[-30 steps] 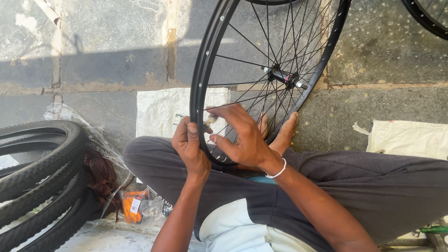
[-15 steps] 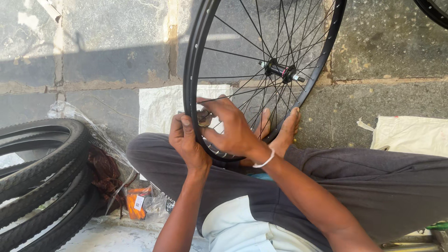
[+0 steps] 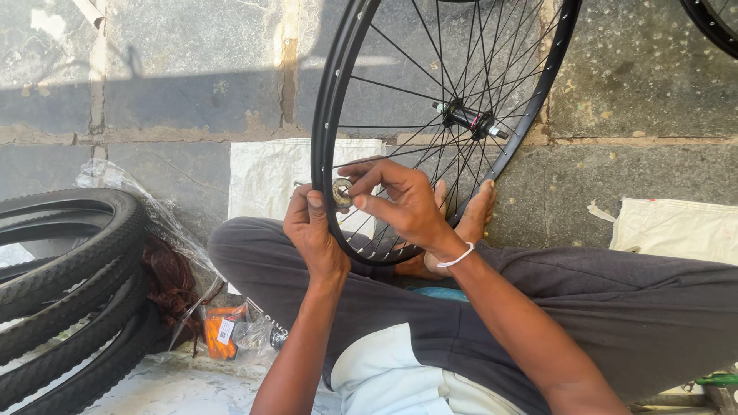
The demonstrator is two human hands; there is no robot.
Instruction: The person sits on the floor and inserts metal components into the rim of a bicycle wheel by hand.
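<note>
A black spoked bicycle wheel (image 3: 332, 100) stands upright between my crossed legs, its hub (image 3: 467, 119) near the middle. My left hand (image 3: 309, 227) grips the rim at its lower left from outside. My right hand (image 3: 400, 201) reaches through from the inner side and pinches a small round metal tool (image 3: 341, 192) against the rim between thumb and forefinger. A white band circles my right wrist. My bare foot (image 3: 470, 223) rests against the rim's lower right.
A stack of black bicycle tyres (image 3: 69, 284) lies at left beside crumpled clear plastic and an orange packet (image 3: 219, 338). A white sack (image 3: 273, 177) lies on the stone floor behind the wheel, another white cloth (image 3: 676, 227) at right. A second wheel's edge (image 3: 711, 19) shows top right.
The wheel rim has shifted a little to the left in view and both hands have stayed at the same spot on it, the right fingers re-gripping the small tool.
</note>
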